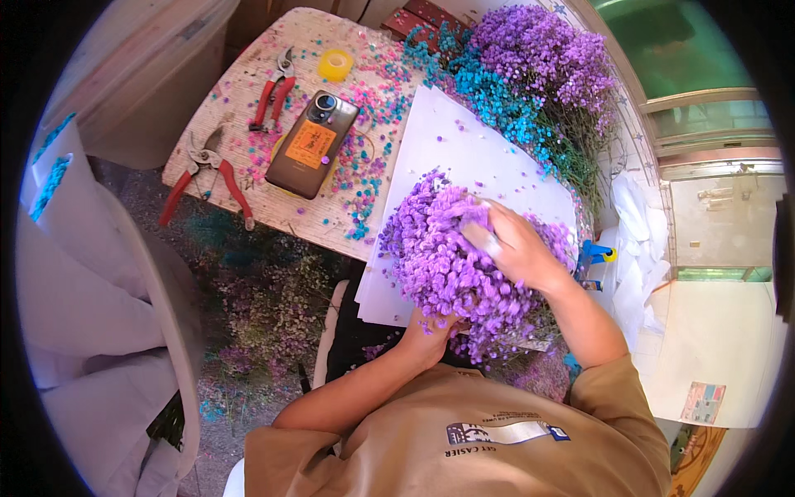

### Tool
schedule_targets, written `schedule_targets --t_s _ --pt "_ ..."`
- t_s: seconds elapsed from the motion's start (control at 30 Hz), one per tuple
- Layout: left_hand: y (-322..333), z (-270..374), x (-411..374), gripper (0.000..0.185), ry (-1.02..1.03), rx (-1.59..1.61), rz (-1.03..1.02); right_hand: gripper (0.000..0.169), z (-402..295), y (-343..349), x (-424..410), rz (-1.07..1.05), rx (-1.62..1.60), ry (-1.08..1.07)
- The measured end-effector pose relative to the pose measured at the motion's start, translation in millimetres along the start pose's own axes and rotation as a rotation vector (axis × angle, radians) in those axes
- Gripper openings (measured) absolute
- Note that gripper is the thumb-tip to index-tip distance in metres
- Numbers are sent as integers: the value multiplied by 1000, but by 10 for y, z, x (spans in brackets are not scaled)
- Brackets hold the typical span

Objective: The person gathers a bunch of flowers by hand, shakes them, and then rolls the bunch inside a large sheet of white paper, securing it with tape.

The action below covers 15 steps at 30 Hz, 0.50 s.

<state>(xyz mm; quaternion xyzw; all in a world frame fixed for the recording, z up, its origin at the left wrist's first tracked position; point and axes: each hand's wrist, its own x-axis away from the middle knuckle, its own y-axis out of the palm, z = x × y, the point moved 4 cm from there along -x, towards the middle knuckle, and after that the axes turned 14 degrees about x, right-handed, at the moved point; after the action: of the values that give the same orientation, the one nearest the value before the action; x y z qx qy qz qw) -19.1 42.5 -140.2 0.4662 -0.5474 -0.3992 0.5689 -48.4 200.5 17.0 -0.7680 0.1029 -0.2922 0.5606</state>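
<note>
A full bunch of purple dyed baby's breath lies over white paper sheets at the table's near right. My left hand is below the blossoms, around the lower part of the bunch; its fingers are mostly hidden by flowers. Over the top of the bunch, my right hand is blurred, with its fingers among the blossoms and a pale wrapping around one finger. Whether it grips any sprig cannot be told. Loose purple buds dot the paper.
On the wooden table are red-handled pruning shears, a second pair, a phone, a yellow tape roll and scattered buds. Blue flowers and purple flowers lie behind the paper. A cloth-lined container stands left.
</note>
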Motion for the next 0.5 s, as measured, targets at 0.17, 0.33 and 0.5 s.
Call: schedule_targets --t_s 0.17,0.33,0.5 --pt "-67 -79 -16 40 202 -202 -48 158 -13 -1 413 -260 293 -263" --pt "-117 269 -124 45 132 -598 -153 135 279 410 71 -63 372 -199" --pt "-66 834 165 21 -309 -736 97 115 462 405 -204 -44 260 -249"
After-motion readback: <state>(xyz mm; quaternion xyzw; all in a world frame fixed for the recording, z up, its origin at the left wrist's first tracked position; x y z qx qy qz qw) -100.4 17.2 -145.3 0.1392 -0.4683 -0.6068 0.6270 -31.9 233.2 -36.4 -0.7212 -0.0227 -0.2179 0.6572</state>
